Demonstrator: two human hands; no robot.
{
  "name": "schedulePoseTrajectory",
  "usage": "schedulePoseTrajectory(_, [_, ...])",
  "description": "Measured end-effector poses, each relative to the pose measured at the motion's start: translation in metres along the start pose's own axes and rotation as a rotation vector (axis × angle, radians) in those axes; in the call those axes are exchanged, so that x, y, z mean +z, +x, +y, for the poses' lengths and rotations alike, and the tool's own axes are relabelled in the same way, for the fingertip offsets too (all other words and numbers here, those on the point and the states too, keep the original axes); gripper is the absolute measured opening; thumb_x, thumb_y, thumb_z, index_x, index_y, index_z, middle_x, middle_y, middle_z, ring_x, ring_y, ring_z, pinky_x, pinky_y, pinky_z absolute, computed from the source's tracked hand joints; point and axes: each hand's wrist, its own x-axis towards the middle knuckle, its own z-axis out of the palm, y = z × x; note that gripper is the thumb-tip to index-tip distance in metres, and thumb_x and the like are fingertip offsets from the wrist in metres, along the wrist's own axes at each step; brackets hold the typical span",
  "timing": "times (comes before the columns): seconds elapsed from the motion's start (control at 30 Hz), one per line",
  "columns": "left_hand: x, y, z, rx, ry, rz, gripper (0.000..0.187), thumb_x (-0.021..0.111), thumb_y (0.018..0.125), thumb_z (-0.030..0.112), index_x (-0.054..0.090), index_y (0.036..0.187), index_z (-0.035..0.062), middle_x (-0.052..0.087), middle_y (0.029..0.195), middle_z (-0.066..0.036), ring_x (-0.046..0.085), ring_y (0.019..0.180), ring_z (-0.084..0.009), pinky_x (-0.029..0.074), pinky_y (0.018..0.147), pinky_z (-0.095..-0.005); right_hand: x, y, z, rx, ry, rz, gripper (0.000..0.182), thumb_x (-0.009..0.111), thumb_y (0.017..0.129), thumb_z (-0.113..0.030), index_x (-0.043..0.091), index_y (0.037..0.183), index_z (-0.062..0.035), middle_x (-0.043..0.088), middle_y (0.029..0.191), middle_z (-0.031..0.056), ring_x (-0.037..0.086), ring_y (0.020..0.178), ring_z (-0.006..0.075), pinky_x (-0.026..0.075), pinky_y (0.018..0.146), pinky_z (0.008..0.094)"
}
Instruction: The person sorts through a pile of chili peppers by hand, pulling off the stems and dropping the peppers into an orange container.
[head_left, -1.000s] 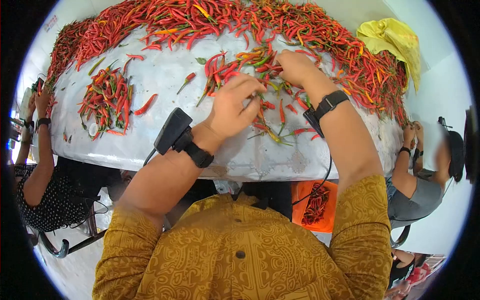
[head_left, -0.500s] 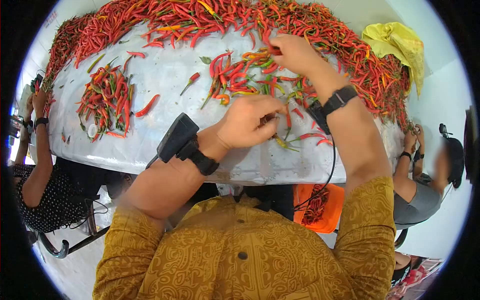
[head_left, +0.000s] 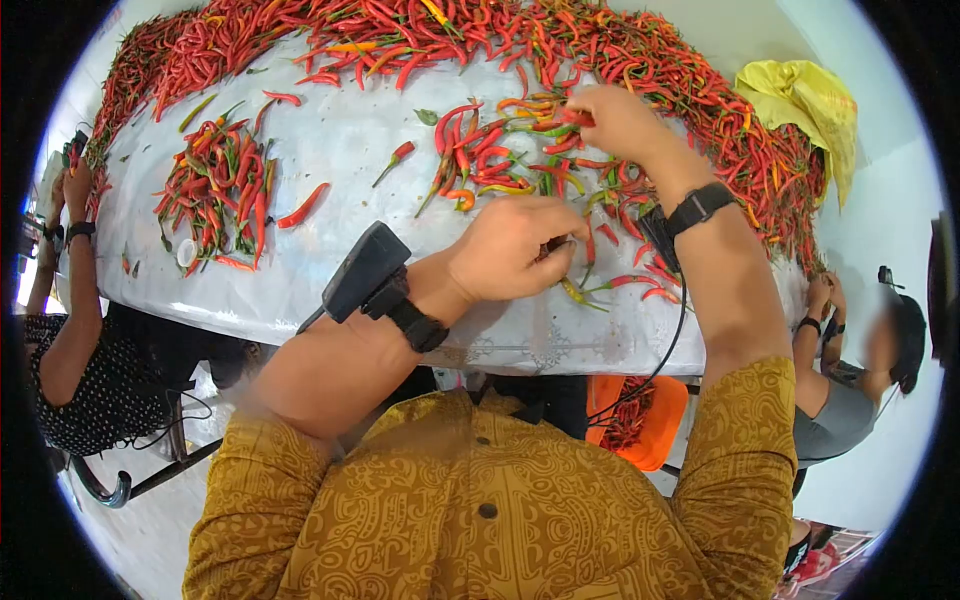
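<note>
My left hand (head_left: 512, 248) is closed in a pinch above the near side of a loose pile of chili peppers (head_left: 487, 155). Curled fingers hide whatever lies between them. Just beyond its fingertips is a red chili pepper (head_left: 588, 252), and a yellow-green one (head_left: 577, 294) lies below. My right hand (head_left: 618, 122) is farther out, over the pile's far right part, its thumb and fingers pinched on a red chili pepper (head_left: 576, 117). Wrist straps with black devices are on both arms. More red chilies (head_left: 640, 282) lie beneath my right forearm.
A long heap of chilies (head_left: 380, 30) curves along the table's (head_left: 330, 120) far edge. At left is a smaller pile (head_left: 215, 185) with a white cap (head_left: 187, 253). An orange crate (head_left: 662, 425) stands below; a yellow sack (head_left: 800, 105) is at right. People work at both ends.
My right hand has come slightly toward me and to the right, from the big heap's edge over the loose pile. My left hand stays pinched in nearly the same place. The view shifted a little.
</note>
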Motion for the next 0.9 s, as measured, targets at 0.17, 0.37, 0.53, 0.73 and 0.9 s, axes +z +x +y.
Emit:
schedulePoseTrajectory(0.17, [-0.002,0.0,0.002,-0.004,0.001,0.005,0.016,0.057,0.073,0.003,0.062,0.088,0.0025,0.06,0.078,-0.012,0.058,0.067,-0.0285,0.047,0.059,-0.035,0.019,-0.004,-0.006,-0.135,-0.049,-0.027,0.022,0.064,0.068,-0.005,0.058,0.089,-0.0053,0.057,0.088,0.0117,0.056,0.087,0.0318,0.046,0.074,0.0399])
schedulePoseTrajectory(0.37, [0.001,0.0,0.001,0.006,0.004,0.043,0.014,0.056,0.072,0.005,0.06,0.085,0.0047,0.06,0.077,-0.011,0.058,0.069,-0.03,0.047,0.061,-0.0373,0.022,-0.015,-0.015,-0.2,0.028,0.031,0.023,0.065,0.067,-0.003,0.058,0.088,-0.0053,0.056,0.089,0.0123,0.055,0.085,0.0329,0.046,0.074,0.0403])
schedulePoseTrajectory(0.53, [0.001,-0.002,-0.002,0.012,0.011,0.025,0.015,0.057,0.072,0.004,0.062,0.087,0.003,0.06,0.077,-0.012,0.059,0.068,-0.0296,0.047,0.06,-0.0356,0.028,-0.008,-0.01,-0.145,-0.05,-0.077,0.025,0.065,0.067,-0.002,0.058,0.091,-0.0047,0.056,0.089,0.0128,0.055,0.088,0.0332,0.046,0.076,0.0399])
schedulePoseTrajectory(0.73, [0.002,-0.003,0.0,-0.004,0.021,0.031,0.015,0.057,0.071,0.004,0.061,0.086,0.0049,0.059,0.077,-0.012,0.058,0.067,-0.0299,0.047,0.06,-0.0357,0.0,0.001,-0.026,-0.077,0.104,0.06,0.023,0.064,0.067,-0.01,0.057,0.087,-0.0023,0.056,0.077,0.0164,0.057,0.075,0.0347,0.045,0.067,0.0427])
schedulePoseTrajectory(0.9, [-0.001,-0.003,0.003,-0.036,-0.091,-0.157,0.019,0.058,0.069,0.004,0.061,0.088,0.0047,0.059,0.077,-0.012,0.058,0.066,-0.0305,0.047,0.058,-0.0359,-0.01,0.023,-0.077,-0.388,0.096,0.093,0.018,0.062,0.067,-0.009,0.057,0.084,-0.0045,0.055,0.077,0.0145,0.058,0.074,0.0326,0.045,0.063,0.0422])
